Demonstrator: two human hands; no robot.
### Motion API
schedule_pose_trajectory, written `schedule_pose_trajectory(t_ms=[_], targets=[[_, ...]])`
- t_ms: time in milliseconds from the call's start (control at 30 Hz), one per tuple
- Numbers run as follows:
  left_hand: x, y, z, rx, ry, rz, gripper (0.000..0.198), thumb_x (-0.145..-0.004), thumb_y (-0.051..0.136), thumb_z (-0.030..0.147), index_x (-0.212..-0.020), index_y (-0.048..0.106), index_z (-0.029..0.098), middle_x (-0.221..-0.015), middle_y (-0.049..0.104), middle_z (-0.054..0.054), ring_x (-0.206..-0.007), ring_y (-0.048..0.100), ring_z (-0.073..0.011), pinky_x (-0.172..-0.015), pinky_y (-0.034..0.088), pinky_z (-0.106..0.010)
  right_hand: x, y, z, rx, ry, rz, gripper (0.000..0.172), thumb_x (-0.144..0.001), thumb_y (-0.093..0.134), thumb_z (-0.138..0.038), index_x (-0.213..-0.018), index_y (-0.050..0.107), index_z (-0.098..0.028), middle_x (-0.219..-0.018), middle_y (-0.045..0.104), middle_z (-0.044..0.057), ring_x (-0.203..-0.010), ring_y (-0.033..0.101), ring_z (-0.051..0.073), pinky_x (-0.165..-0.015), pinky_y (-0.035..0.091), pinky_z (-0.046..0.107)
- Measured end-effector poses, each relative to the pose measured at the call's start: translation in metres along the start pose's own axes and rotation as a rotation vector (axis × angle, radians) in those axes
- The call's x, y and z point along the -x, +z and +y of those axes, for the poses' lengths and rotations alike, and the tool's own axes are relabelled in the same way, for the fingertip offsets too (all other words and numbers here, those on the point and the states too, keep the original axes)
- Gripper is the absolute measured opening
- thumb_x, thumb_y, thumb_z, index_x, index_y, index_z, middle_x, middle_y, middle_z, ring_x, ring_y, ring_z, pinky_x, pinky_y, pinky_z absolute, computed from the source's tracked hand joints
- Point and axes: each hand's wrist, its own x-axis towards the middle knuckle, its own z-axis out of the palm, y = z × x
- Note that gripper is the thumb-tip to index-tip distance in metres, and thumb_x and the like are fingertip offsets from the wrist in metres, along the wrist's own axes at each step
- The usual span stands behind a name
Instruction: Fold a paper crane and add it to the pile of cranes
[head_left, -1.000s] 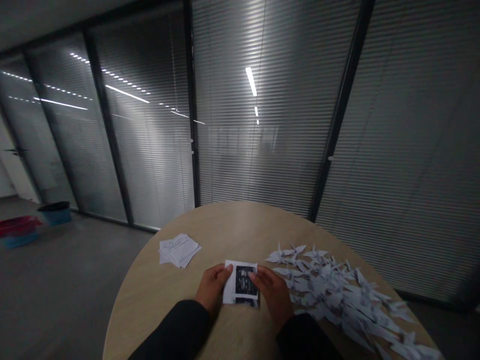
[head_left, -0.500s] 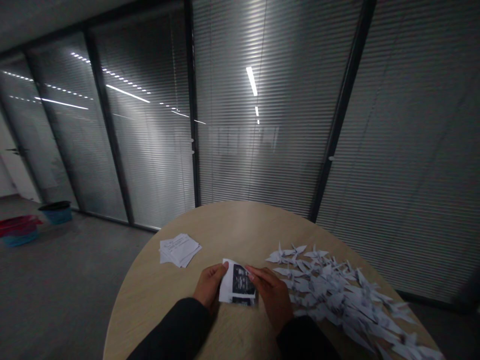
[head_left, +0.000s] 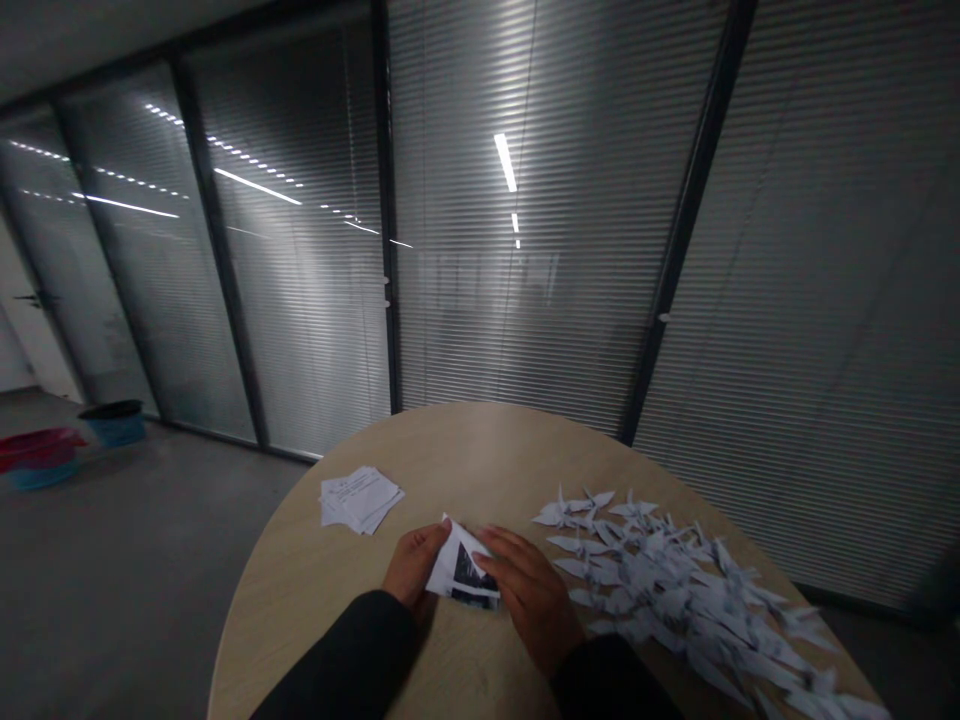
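Observation:
On the round wooden table (head_left: 465,450) lies a small printed paper square (head_left: 459,568) with a dark picture on it, one edge lifted. My left hand (head_left: 411,568) pinches its left edge, fingers closed on the sheet. My right hand (head_left: 525,590) rests on the paper's right side with fingers stretched over it, pressing it down. Both sleeves are dark.
A small stack of paper squares (head_left: 360,497) lies on the table to the left. A large heap of folded paper cranes (head_left: 675,590) covers the table's right side. Glass walls with blinds stand behind. Blue and red basins (head_left: 45,455) sit on the floor far left.
The paper went from lying flat to being lifted and folded over from its left edge. My right hand slid further left across it. The view shifted very little.

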Motion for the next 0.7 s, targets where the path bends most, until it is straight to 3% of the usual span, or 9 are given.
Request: schedule_pose_trajectory(t_ms=[433, 700], targets=[[0.0044, 0.0023, 0.0045, 0.003, -0.001, -0.020, 0.043, -0.058, 0.074, 0.050, -0.062, 0.063, 0.009, -0.058, 0.061, -0.007, -0.049, 0.054, -0.0139, -0.051, 0.039, -0.023, -0.0022, -0.0019, -0.0013, 0.039, -0.091, -0.046, 0.028, -0.090, 0.037, -0.010, -0.102, 0.062, -0.014, -0.113, 0.063, 0.007, -0.117, 0.049, 0.017, -0.086, 0.048, 0.032], [0.0060, 0.0053, 0.0096, -0.040, -0.026, 0.013, 0.048, -0.050, 0.076, 0.054, -0.057, 0.061, 0.009, -0.052, 0.059, -0.006, -0.045, 0.050, -0.0120, -0.047, 0.036, -0.022, -0.0040, -0.0038, -0.0022, 0.090, -0.109, -0.087, 0.028, -0.090, 0.038, -0.009, -0.100, 0.063, -0.013, -0.112, 0.063, 0.006, -0.112, 0.054, 0.018, -0.085, 0.048, 0.033]])
